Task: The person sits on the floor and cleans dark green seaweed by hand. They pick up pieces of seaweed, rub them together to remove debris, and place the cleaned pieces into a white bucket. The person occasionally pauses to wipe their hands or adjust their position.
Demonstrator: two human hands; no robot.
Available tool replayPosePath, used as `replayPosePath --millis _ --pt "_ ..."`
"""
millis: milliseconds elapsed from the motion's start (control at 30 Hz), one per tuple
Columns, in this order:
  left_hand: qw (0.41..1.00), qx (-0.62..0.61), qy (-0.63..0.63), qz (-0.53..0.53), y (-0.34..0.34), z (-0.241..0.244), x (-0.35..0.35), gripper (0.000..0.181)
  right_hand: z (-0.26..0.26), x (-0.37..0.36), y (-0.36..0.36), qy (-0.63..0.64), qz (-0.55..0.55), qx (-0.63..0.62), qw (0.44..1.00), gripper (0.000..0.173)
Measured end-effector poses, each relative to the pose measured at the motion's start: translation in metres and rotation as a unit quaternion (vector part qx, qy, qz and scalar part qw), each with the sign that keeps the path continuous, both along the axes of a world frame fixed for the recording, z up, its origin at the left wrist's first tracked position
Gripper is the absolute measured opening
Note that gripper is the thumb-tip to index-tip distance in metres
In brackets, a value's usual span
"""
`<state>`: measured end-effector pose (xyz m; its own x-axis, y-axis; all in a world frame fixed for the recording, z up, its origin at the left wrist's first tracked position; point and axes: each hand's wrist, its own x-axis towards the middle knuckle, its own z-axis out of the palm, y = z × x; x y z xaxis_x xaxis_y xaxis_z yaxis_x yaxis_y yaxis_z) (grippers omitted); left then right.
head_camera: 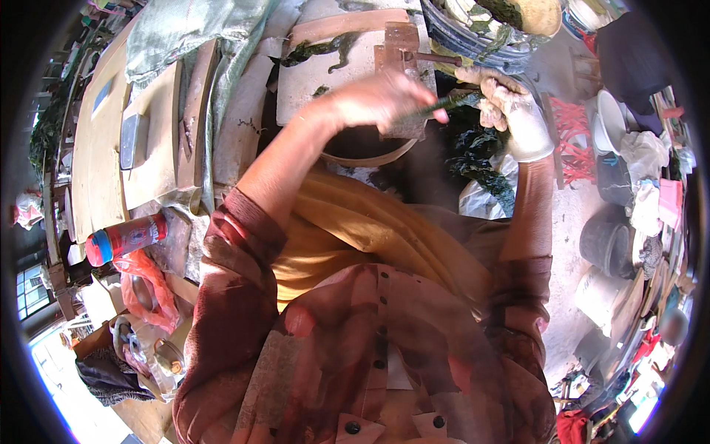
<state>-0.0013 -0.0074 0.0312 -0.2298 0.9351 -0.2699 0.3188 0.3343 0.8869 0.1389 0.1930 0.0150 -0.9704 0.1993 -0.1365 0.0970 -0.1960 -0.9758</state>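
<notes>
My bare left hand (383,100) is blurred over the wooden block at the front of a pale board (310,83). A dark green seaweed strip (455,101) runs between its thumb and index finger; whether they pinch it is unclear. My right hand (502,105), in a soiled white glove, has curled fingers around the strip's other end. The upright wooden block (402,39) carries a brown rod (438,57) pointing right. More dark seaweed (477,150) hangs below my right hand, beside white plastic. A dark seaweed piece (316,50) lies on the board.
A large tub (455,41) with seaweed and pale pieces stands at upper right. A round vessel's rim (371,161) shows beneath the board. Mustard cloth (355,222) covers my lap. Wooden boards (150,139) and a red bottle (130,237) are left. Buckets (604,244) line the right.
</notes>
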Motion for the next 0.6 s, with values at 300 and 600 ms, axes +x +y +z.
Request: replayPosePath --millis 300,600 --pt "0.921 0.283 0.267 -0.005 0.011 -0.012 0.017 0.019 -0.05 0.001 -0.067 0.042 0.167 -0.251 0.952 0.06" --pt "0.828 0.193 0.512 0.124 0.006 -0.021 0.014 0.022 -0.032 -0.012 -0.053 -0.045 -0.039 -0.113 0.992 0.06"
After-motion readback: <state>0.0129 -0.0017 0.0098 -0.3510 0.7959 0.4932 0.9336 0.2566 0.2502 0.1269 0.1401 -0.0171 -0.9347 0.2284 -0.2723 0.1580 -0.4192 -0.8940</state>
